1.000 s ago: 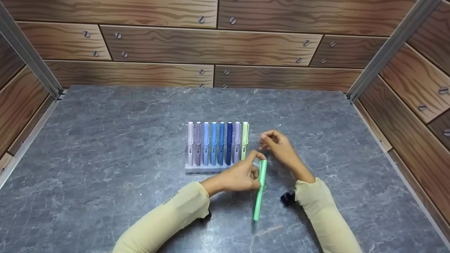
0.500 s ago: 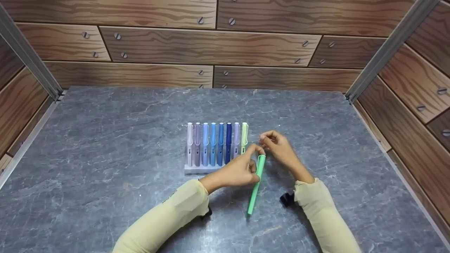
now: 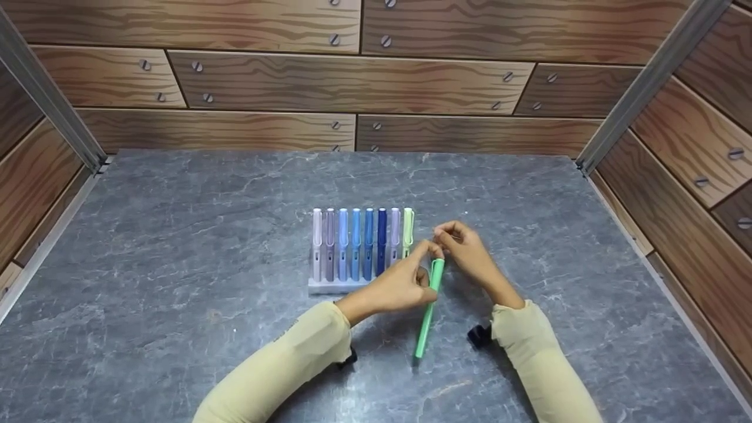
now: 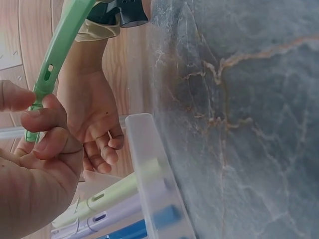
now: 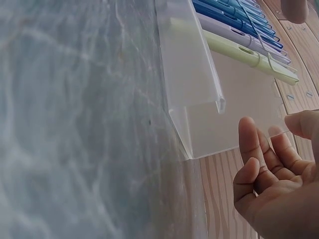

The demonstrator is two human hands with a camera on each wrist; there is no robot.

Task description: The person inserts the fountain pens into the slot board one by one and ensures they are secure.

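Observation:
My left hand (image 3: 399, 288) pinches a green capped pen (image 3: 427, 323), cap end up and slanting, in front of a clear pen stand (image 3: 332, 288). In the left wrist view, thumb and fingers grip the green pen (image 4: 60, 50) near its clip. The stand holds several pens in a row, from pale lilac through blues to a yellow-green pen (image 3: 408, 226) at the right end. My right hand (image 3: 467, 252) is at the stand's right side. In the right wrist view, its thumb and a finger pinch the clear back panel's edge (image 5: 234, 109); the other fingers are bent.
Below is a grey marbled tabletop (image 3: 176, 264). Wood-patterned walls (image 3: 264, 82) enclose the back and sides, with metal posts at the far corners. Both forearms wear pale sleeves, and a black wrist camera (image 3: 480, 336) shows beneath the right one.
My left hand has lifted slightly toward the stand with the green pen, whose lower end has swung left. In the last half second it barely moves. My right hand stays at the stand.

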